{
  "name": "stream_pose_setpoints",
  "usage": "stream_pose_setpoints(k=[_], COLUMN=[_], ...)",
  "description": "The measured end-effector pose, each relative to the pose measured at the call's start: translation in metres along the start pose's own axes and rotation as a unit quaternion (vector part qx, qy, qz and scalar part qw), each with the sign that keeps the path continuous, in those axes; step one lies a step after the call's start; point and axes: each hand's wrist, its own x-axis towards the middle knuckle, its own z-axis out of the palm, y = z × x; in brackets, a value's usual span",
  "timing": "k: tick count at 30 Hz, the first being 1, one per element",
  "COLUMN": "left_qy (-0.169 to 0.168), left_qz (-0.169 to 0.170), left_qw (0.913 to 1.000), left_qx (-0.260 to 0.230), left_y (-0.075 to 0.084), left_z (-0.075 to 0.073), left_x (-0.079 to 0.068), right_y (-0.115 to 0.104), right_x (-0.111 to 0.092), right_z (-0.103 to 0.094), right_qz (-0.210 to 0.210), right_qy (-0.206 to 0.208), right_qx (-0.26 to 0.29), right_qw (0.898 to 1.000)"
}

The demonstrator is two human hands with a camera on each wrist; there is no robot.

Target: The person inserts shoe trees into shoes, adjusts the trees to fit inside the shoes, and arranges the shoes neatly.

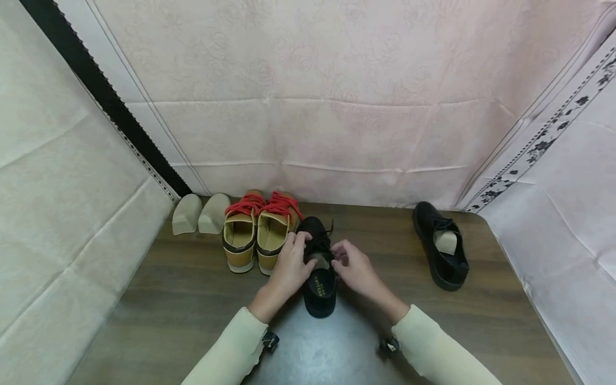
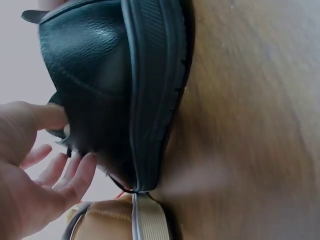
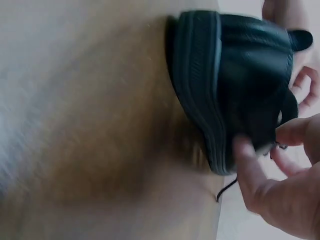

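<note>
A black lace-up shoe (image 1: 320, 294) stands on the wooden surface, toe away from me, with a pale patch (image 1: 321, 261) showing in its opening. My left hand (image 1: 289, 267) touches its left side. The thumb lies at the collar, and the loosely bent fingers (image 2: 82, 175) reach toward the laces. On the other side, my right hand (image 1: 355, 267) has its thumb near the collar and a fingertip (image 3: 242, 145) against the black upper. A loose black lace (image 3: 226, 189) hangs by the toe. The shoe hides part of the left hand in the right wrist view.
Tan shoes with red laces (image 1: 240, 251) stand left of the black shoe. Beyond them, two cream shoe inserts (image 1: 186, 214) lie by the cloth wall. Another black shoe (image 1: 433, 256), a cream insert inside, stands far right. Pale cloth (image 1: 313, 133) hangs behind.
</note>
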Motion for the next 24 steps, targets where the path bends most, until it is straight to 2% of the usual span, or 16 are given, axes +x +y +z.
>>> stream_pose_setpoints(k=[3, 7, 14, 24], left_qy=[0.002, 0.02, 0.045, 0.054], left_qz=[0.001, 0.004, -0.006, 0.013], left_qw=[0.9998, 0.9994, 0.9985, 0.9977], left_qx=[-0.02, -0.029, -0.029, -0.039], left_y=[-0.003, -0.006, -0.013, -0.011], left_z=[-0.007, -0.019, -0.035, -0.043], left_x=[-0.004, -0.009, -0.013, -0.019], right_y=[-0.003, -0.005, 0.001, 0.011], right_x=[-0.005, -0.01, -0.012, -0.011], right_z=[0.009, 0.018, 0.026, 0.026], right_qz=[0.002, 0.004, 0.002, 0.009], right_qy=[0.001, -0.003, 0.007, 0.088], right_qx=[-0.018, -0.015, 0.05, 0.089], right_qw=[1.0, 1.0, 0.999, 0.992])
